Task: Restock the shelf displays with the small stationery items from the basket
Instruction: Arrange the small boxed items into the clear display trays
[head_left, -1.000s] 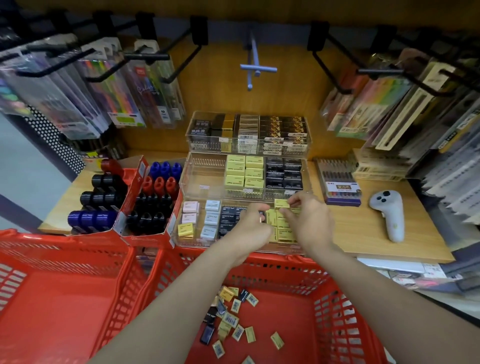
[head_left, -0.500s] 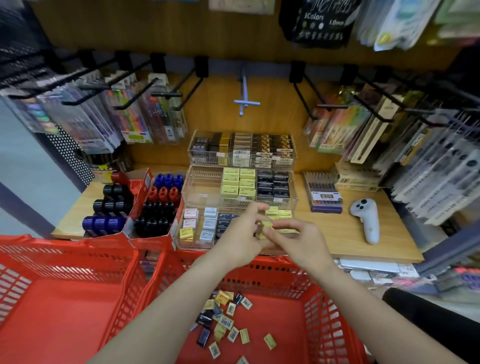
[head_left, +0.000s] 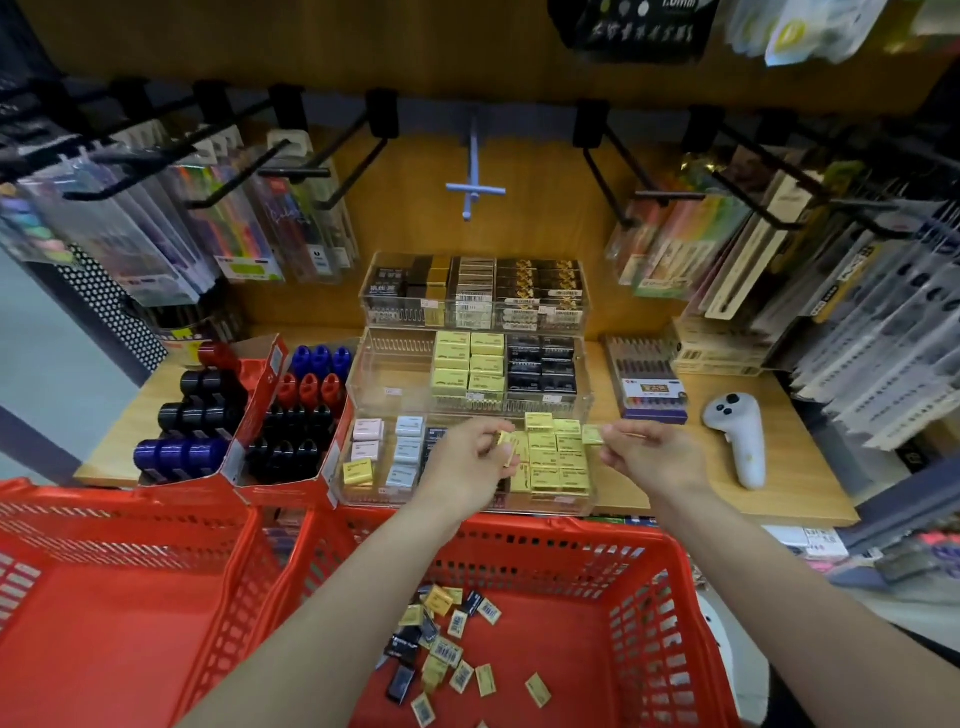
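Note:
A clear three-tier display tray stands on the wooden shelf, its lowest tier filled with rows of small yellow boxes, pale blue and pink ones. My left hand hovers over that tier and grips a few small yellow boxes. My right hand, a little to the right, pinches one yellow box between thumb and fingers above the tier's right end. Below, the red basket holds several loose yellow, black and barcode-labelled boxes.
A second red basket sits at the left. Red cartons of black, blue and red markers stand left of the tray. A white controller and a pen pack lie to the right. Hooks with hanging pen packets overhang both sides.
The view has tilted upward. My hands, close together over the yellow rows before, have drawn apart; the right one has moved right with a single yellow box.

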